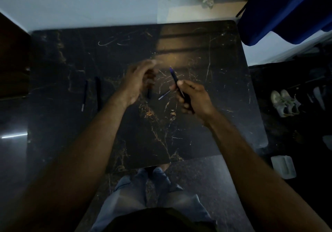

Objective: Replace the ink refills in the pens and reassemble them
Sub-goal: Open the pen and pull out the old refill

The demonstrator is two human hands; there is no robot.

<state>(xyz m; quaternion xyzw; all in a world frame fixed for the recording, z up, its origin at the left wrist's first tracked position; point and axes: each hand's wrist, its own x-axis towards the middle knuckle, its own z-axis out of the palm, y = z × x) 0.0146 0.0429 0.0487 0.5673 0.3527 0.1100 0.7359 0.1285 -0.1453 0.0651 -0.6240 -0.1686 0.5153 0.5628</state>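
Observation:
My right hand (193, 98) grips a dark pen (175, 78) whose blue end points up and away over the black marble table (197, 133). My left hand (140, 80) hovers blurred to the left of it, fingers curled; what it holds I cannot tell. Below the left hand a short dark pen part (149, 93) lies on the table. A thin refill (164, 95) lies between the hands. At the table's left lie another refill with a pale tip (84, 95) and a dark pen barrel (98, 93), side by side.
The room is dim. A blue cloth (287, 10) hangs at the top right. Pale shoes (284, 103) and a white box (283, 166) sit on the dark floor to the right. My knees (152, 192) are below the table's near edge.

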